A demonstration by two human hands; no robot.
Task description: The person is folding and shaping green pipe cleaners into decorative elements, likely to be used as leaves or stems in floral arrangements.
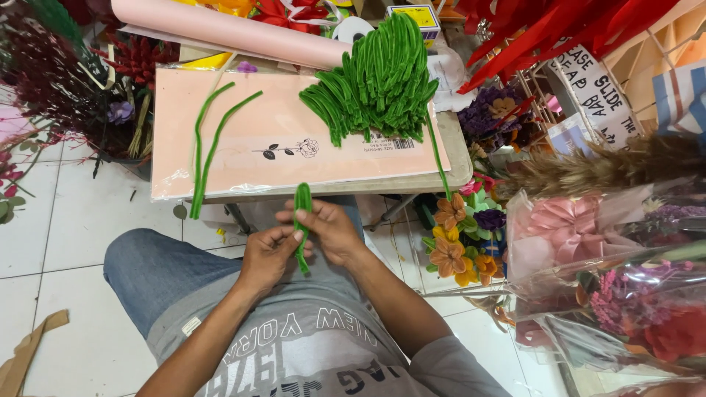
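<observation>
Both the left hand [268,254] and the right hand [332,231] pinch a folded green pipe cleaner [302,220] below the tabletop's [460,158] near edge; it looks light and bendable, best held near the fold.

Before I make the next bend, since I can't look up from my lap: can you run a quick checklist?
1. Left hand pinching the folded green pipe cleaner: ok.
2. Right hand on it too: ok.
3. Pile of bent green pipe cleaners on the table: ok.
4. Two straight spare stems lying on the pink sheet: ok.
5. Fold tight at the top: cannot tell.
</observation>
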